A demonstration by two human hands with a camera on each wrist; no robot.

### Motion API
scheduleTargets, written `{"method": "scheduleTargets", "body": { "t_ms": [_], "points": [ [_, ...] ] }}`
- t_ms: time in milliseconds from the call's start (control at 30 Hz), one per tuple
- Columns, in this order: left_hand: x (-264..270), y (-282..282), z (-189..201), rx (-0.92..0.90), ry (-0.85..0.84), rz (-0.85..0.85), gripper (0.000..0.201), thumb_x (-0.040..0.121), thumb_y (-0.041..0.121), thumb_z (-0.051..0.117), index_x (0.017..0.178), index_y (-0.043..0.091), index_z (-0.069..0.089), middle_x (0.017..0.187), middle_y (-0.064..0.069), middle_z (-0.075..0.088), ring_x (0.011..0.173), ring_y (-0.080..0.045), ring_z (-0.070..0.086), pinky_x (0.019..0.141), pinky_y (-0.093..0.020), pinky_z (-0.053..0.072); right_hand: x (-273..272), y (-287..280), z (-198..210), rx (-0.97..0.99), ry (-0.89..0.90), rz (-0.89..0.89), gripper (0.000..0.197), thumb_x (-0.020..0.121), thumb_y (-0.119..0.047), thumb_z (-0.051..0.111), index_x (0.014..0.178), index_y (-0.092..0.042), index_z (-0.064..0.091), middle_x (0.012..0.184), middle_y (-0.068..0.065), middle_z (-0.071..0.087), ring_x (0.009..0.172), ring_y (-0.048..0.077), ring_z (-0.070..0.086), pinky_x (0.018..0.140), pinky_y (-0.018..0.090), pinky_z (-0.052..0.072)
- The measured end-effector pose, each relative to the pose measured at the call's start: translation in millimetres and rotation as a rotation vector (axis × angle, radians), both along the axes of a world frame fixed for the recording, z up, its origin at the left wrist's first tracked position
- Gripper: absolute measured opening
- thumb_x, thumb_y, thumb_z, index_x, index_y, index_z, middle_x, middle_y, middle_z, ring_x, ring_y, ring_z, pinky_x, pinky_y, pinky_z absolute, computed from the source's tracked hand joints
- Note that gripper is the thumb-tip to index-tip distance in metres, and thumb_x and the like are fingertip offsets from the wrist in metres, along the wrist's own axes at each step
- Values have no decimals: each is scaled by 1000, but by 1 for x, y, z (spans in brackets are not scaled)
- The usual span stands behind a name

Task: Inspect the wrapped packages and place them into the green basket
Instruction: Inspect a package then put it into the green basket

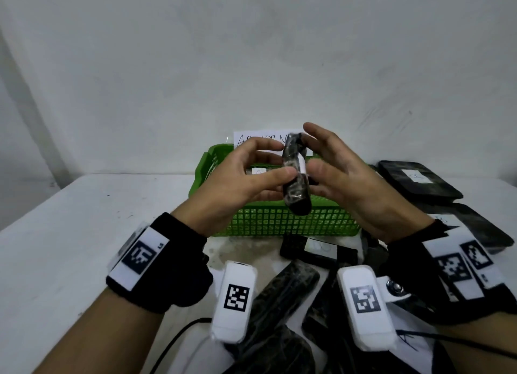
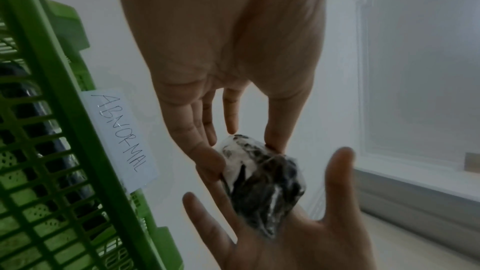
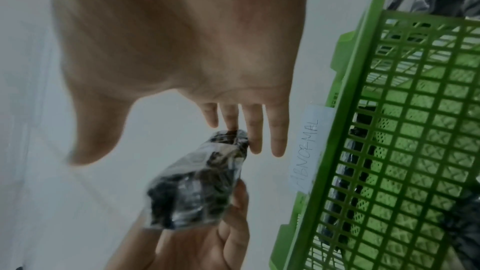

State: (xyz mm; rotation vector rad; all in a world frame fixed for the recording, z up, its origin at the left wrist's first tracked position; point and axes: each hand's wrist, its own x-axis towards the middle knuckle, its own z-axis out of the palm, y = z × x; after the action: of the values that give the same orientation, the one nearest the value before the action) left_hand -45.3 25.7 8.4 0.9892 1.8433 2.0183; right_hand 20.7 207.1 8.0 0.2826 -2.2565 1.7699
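Observation:
A black package wrapped in clear film (image 1: 295,183) with a white label stands upright in the air over the green basket (image 1: 279,222). My left hand (image 1: 279,161) pinches it from the left, thumb on one side and fingers on the other. In the left wrist view the package (image 2: 265,188) sits between those fingertips. My right hand (image 1: 316,150) is on its right side with straight fingers. In the right wrist view a fingertip touches the top of the package (image 3: 197,188) and the thumb stays clear of it.
A paper tag reading ABNORMAL (image 2: 119,132) is fixed to the basket's far rim. Another labelled package (image 1: 260,171) lies inside the basket. More black packages sit at the right (image 1: 416,178) and in front of the basket (image 1: 307,248). A black cable (image 1: 173,340) crosses the white table (image 1: 70,220).

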Motion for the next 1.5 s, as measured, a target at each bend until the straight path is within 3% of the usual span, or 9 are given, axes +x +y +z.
{"method": "scheduleTargets", "body": {
  "t_ms": [100, 233, 467, 633, 767, 967, 1133, 1300, 1500],
  "points": [
    [2, 0, -1, -61, 93, 38, 57, 72, 25, 77, 125, 17, 56, 117, 0, 64, 93, -18, 72, 81, -31, 59, -3, -1, 2, -117, -44, -79, 81, 78, -53, 70, 149, -28, 41, 142, -8, 59, 116, 12, 68, 99, 39, 55],
    [4, 2, -1, -78, 167, 45, 54, 75, 10, 81, 122, 20, 57, 124, -6, 60, 86, -14, 69, 81, -27, 58, 0, -1, 1, -113, -62, -85, 61, 76, -38, 70, 132, -17, 58, 102, -2, 78, 84, 10, 75, 75, 30, 60],
    [7, 8, -6, -105, 238, 41, 52, 80, 9, 79, 123, 26, 53, 111, 4, 58, 83, -8, 65, 77, -27, 57, 3, -3, 3, -25, 42, -189, 23, 94, -9, 67, 117, -10, 68, 95, 7, 79, 76, 12, 76, 60, 21, 56],
    [3, 6, -9, -166, 278, 71, 60, 87, 19, 74, 138, 36, 47, 119, -2, 58, 92, -26, 69, 69, -29, 58, 6, -1, 8, 12, 42, -195, 32, 89, -24, 73, 120, -19, 68, 101, 6, 79, 93, 19, 77, 82, 38, 62],
    [3, 7, -11, -268, 444, 146, 63, 87, 18, 73, 137, 41, 44, 120, 8, 58, 92, -13, 69, 82, -38, 60, 10, -2, 14, -9, -80, -102, 60, 75, -63, 60, 121, -26, 71, 116, -5, 76, 102, 17, 74, 97, 48, 53],
    [8, 10, -8, -239, 593, 241, 64, 84, 18, 76, 129, 47, 42, 116, 14, 56, 98, -2, 65, 75, -23, 58, 10, -2, 14, -52, -188, -64, 70, 69, -85, 60, 124, -44, 68, 131, -15, 68, 112, 19, 70, 101, 58, 48],
    [10, 8, -6, -226, 702, 294, 56, 84, 16, 77, 126, 38, 48, 113, 13, 60, 97, 1, 63, 70, -13, 53, 10, -5, 10, -85, -233, 47, 72, 71, -75, 61, 131, -37, 62, 128, -8, 70, 113, 21, 70, 103, 57, 46],
    [8, 9, -8, -211, 731, 276, 49, 88, 27, 73, 132, 27, 51, 118, 10, 62, 99, -6, 67, 76, -26, 59, 4, -3, 7, -185, -141, -75, 82, 56, -54, 77, 124, -12, 61, 113, 5, 76, 102, 25, 74, 100, 42, 54],
    [2, 3, -7, -141, 622, 242, 44, 90, 13, 70, 128, 27, 54, 116, 7, 60, 101, -7, 67, 71, -22, 57, 1, 1, 6, -259, -102, -142, 77, 52, -40, 88, 120, -13, 63, 110, 12, 77, 91, 27, 77, 89, 39, 60]
  ]
}}
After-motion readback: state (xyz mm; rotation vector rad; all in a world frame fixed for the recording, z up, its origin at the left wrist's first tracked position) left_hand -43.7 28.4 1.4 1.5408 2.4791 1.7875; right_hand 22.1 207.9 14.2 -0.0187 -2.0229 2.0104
